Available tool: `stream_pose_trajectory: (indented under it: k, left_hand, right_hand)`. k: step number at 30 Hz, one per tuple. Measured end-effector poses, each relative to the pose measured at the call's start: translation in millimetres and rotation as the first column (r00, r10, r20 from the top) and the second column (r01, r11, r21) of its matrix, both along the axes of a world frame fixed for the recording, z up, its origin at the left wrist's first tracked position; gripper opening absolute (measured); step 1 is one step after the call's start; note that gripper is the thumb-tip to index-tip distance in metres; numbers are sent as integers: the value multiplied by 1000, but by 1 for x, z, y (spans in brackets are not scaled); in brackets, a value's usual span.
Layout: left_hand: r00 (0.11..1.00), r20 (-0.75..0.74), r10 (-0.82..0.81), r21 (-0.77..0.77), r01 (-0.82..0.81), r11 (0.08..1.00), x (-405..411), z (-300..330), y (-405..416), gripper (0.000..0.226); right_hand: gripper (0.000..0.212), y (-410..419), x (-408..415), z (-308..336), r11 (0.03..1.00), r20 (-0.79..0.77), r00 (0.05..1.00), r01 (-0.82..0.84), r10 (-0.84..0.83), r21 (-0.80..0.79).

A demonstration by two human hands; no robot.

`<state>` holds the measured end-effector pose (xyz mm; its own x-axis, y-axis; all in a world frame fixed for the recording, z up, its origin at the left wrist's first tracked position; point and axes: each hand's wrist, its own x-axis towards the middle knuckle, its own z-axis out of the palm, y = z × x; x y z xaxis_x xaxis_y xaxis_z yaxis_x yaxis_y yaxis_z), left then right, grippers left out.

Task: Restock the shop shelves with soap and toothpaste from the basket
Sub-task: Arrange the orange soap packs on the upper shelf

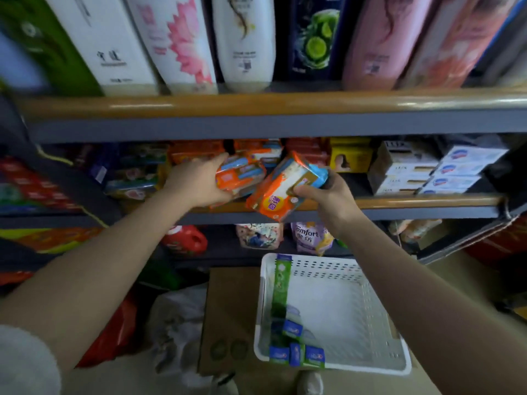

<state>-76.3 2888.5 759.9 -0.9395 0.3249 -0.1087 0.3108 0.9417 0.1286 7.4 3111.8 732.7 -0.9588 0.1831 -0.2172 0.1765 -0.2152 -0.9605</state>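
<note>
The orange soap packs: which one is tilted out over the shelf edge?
The orange soap pack in the right hand; the left hand's pack sits farther in.

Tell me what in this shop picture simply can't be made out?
- Head view: small print on the orange soap pack in the right hand is blurred.
- Pack under the left hand: partly covered by the hand.
- Bottles on top: cut off by the frame edge.
- Basket: boxes too small to read.
</note>
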Motion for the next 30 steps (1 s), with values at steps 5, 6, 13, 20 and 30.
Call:
stream_pose_trajectory:
  k: [5,6,13,20,30]
  left_hand:
    - [971,233,-46,102,23,994,-63,-30,-1,92]
    - [960,266,-83,138,48,989,-70,-37,4,90]
    - [967,109,-230,351,179,919,-91,-76,2,88]
    - [999,-21,-47,381,52,923,-61,-92,-63,52]
    - [982,136,-134,331,82,940,-79,-113,-26,49]
  right_hand:
    - [37,-26,-19,-5,954,-82,996,-9,35,301]
    - [41,-28,-25,-6,906,-110,991,-26,80,422]
    - [61,-49,-73,-11,120,3,925,-52,379,991]
    - [63,-88,-101,-45,-362,264,855,-97,447,927]
    - [67,-40,-102,-33,-200,255,918,-200,305,959]
